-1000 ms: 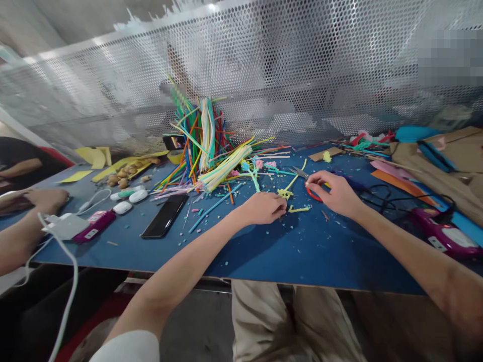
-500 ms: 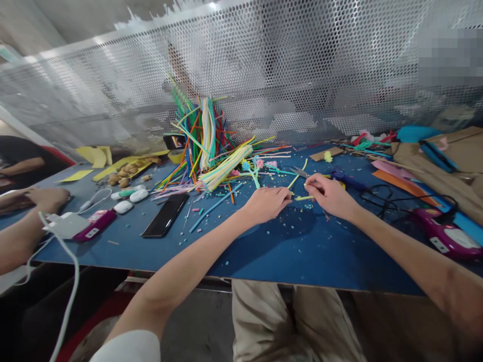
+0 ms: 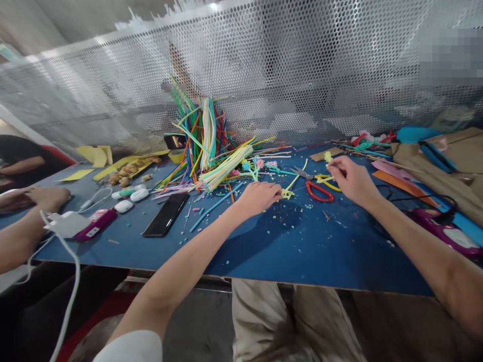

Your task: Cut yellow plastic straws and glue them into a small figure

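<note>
My left hand is closed on a yellow fuzzy piece that sticks out past its fingertips. To the right, my right hand has thumb and index finger pinched together beside a small yellow flower; whatever is between those fingertips is too small to make out. Between the hands lie red-handled pliers and a yellow handle. Blue and pink fuzzy flowers on a pale green stem lie behind my left hand.
A bundle of coloured pipe cleaners rises at the back. At left are a black phone, white earbud cases, a purple power strip and another person's hand. Brown paper and a second purple strip lie right.
My right hand has moved right and away from my left hand, uncovering the red handles. My left hand has shifted slightly left, and more of the yellow piece shows.
</note>
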Tool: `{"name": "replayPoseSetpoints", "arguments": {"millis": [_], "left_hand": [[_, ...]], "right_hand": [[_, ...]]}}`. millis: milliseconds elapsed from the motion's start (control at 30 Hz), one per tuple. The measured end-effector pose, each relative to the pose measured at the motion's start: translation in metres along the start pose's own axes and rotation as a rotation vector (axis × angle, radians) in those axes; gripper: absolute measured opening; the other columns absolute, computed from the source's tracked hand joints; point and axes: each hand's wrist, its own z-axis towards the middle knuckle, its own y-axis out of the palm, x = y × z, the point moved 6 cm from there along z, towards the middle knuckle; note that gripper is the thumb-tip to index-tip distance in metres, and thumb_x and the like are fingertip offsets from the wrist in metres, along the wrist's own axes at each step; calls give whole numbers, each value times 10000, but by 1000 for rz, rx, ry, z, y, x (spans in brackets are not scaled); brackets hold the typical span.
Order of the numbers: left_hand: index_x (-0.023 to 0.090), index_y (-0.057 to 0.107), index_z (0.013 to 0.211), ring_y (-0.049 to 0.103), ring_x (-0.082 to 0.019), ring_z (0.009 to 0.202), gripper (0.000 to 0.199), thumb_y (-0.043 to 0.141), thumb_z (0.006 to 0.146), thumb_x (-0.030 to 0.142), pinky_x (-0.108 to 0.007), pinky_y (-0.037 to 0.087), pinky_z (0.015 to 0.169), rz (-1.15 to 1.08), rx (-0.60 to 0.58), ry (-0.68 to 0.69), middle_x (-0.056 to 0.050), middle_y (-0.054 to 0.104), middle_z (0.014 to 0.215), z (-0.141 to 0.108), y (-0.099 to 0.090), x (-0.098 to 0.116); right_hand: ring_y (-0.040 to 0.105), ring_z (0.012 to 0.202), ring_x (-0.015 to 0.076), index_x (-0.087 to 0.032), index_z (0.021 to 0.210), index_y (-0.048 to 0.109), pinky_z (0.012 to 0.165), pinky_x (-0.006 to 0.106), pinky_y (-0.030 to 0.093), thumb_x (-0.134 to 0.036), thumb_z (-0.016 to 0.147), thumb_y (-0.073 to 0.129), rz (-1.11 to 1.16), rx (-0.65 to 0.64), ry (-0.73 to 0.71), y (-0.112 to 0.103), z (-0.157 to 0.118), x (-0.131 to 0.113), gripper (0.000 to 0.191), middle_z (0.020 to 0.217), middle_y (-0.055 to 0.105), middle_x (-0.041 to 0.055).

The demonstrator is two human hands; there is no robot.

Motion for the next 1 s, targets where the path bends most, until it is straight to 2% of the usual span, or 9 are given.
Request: {"name": "replayPoseSetpoints", "arguments": {"millis": [167, 367, 433, 533, 667, 833, 1000], "left_hand": [[218, 623, 982, 649, -152, 860, 234, 473, 985, 397, -259, 411, 737, 37, -28, -25, -1, 703, 966, 1, -4, -19], [226, 652, 958, 626, -209, 959, 153, 548, 937, 336, -332, 420, 844, 89, 51, -115, -32, 709, 960, -2, -12, -32], [227, 654, 1054, 601, -248, 1045, 202, 589, 897, 335, -379, 414, 903, 99, 128, -148, -65, 698, 1074, -4, -20, -30], [218, 590, 1244, 531, -287, 1199, 407, 608, 866, 370, -422, 383, 1000, 57, 254, -137, -99, 614, 1291, -7, -31, -19], [205, 569, 1272, 504, -274, 1256, 433, 494, 943, 477, -411, 354, 1061, -3, 339, -78, -95, 607, 1306, -7, -35, 2], [207, 585, 1251, 597, -230, 1103, 435, 418, 982, 504, -364, 419, 965, -18, 274, 8, -92, 676, 1167, -3, -23, 21], [228, 656, 1111, 668, -166, 902, 364, 362, 1022, 424, -268, 456, 764, -75, 175, -6, -47, 728, 991, 0, -9, 24]], "right_hand": [[567, 549, 209, -203, 973, 598, 599, 353, 410, -485, 939, 476, -28, 131, 26, -16, 6, 18, 309, 663, 659, 50], [577, 570, 220, -233, 964, 579, 607, 363, 420, -460, 934, 500, -4, 154, 46, -18, 8, 25, 243, 701, 680, 46], [583, 570, 212, -232, 961, 576, 606, 356, 418, -440, 934, 508, -4, 175, 52, -18, 7, 24, 221, 705, 684, 44], [578, 560, 197, -224, 970, 574, 598, 343, 418, -432, 935, 517, 15, 201, 60, -16, 4, 16, 218, 704, 687, 46], [591, 584, 201, -226, 978, 567, 606, 341, 434, -450, 938, 512, 59, 182, 48, -6, -4, -5, 234, 728, 691, 48], [613, 594, 214, -238, 962, 553, 588, 342, 441, -483, 938, 503, 134, 126, 84, 11, -13, -31, 251, 719, 693, 44], [609, 576, 200, -235, 960, 548, 563, 332, 447, -506, 938, 488, 189, 98, 92, 21, -19, -40, 278, 707, 683, 36]]}}
